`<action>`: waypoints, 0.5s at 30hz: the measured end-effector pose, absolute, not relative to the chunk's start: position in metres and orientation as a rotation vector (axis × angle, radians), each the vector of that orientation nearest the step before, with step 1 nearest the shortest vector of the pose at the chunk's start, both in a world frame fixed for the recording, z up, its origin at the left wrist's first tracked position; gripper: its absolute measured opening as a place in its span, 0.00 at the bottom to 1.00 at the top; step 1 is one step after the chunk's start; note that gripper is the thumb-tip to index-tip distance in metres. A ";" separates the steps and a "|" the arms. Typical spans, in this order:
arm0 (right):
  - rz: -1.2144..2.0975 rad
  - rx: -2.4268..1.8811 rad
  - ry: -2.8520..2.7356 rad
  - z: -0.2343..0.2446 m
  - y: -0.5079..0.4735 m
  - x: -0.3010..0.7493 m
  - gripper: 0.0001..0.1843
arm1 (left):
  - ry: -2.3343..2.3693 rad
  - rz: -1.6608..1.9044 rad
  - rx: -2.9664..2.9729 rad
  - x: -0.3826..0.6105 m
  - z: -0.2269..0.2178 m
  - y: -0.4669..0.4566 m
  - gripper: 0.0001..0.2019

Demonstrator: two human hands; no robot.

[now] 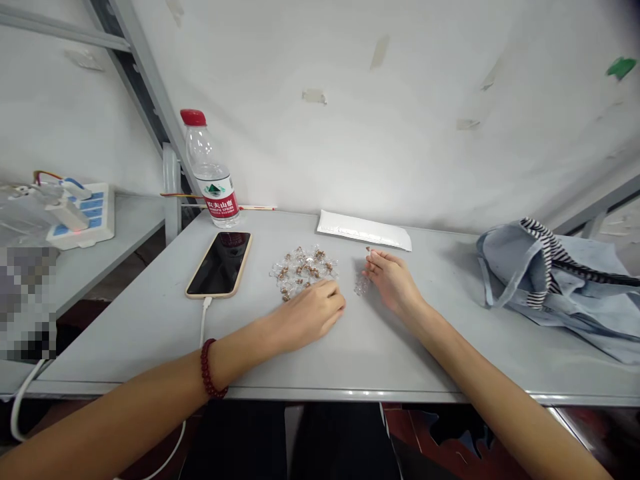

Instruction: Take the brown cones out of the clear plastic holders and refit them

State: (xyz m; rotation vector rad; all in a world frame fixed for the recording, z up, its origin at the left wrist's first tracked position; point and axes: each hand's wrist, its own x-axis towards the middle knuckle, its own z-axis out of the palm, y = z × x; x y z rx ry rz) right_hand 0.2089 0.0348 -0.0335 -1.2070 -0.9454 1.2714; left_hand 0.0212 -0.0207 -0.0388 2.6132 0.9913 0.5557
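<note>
A loose heap of small clear plastic pieces with brown bits (303, 267) lies in the middle of the grey table. At its near right edge rests my left hand (310, 313), closed, fingers curled down; whatever may be under the fingertips is hidden. My right hand (393, 277) is a short way to the right, thumb and fingers pinched on a small brown piece (369, 249) whose tip shows above them. Clear plastic bits (361, 285) show just below and left of those fingers; whether they join the pinched piece I cannot tell.
Behind the hands lies a flat white packet (364, 230) by the wall. A charging phone (220, 265) and a water bottle (213, 177) are at the left. A light blue cloth bag (565, 280) lies on the right. A power strip (95, 217) sits on the side shelf.
</note>
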 end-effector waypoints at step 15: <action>0.472 -1.231 -2.156 -0.059 0.037 0.209 0.06 | 0.952 0.593 2.671 0.013 -0.045 -0.014 0.10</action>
